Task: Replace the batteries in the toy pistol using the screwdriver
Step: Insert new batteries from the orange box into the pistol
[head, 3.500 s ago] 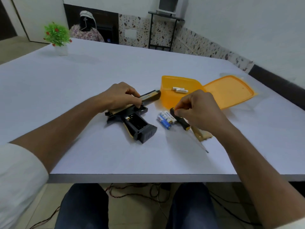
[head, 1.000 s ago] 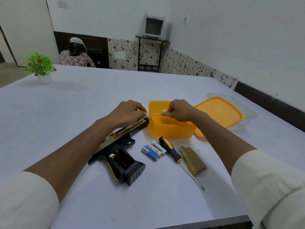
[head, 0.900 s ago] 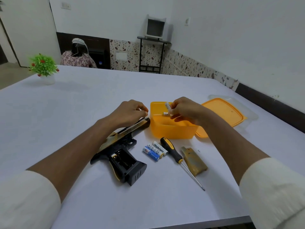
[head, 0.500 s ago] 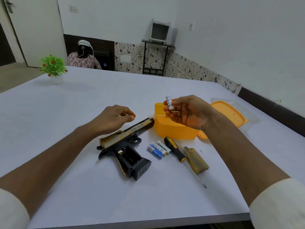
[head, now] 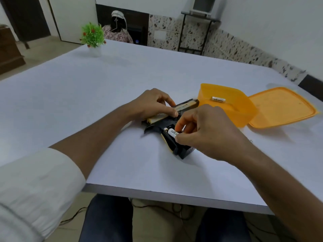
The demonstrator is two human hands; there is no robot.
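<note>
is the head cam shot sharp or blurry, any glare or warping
Head view: slight motion blur around the right hand, the white battery it holds and the toy pistol; the wide-angle lens bows the table edges and wall lines; light is soft and even, with faint shadows beside the orange box and no harsh glare; the left hand reads fairly crisp.

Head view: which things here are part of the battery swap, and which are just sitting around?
In the job:
toy pistol, pinned by left hand
battery in right hand, at the open compartment
orange box holding a spare battery

Lying about:
orange lid
potted plant
</note>
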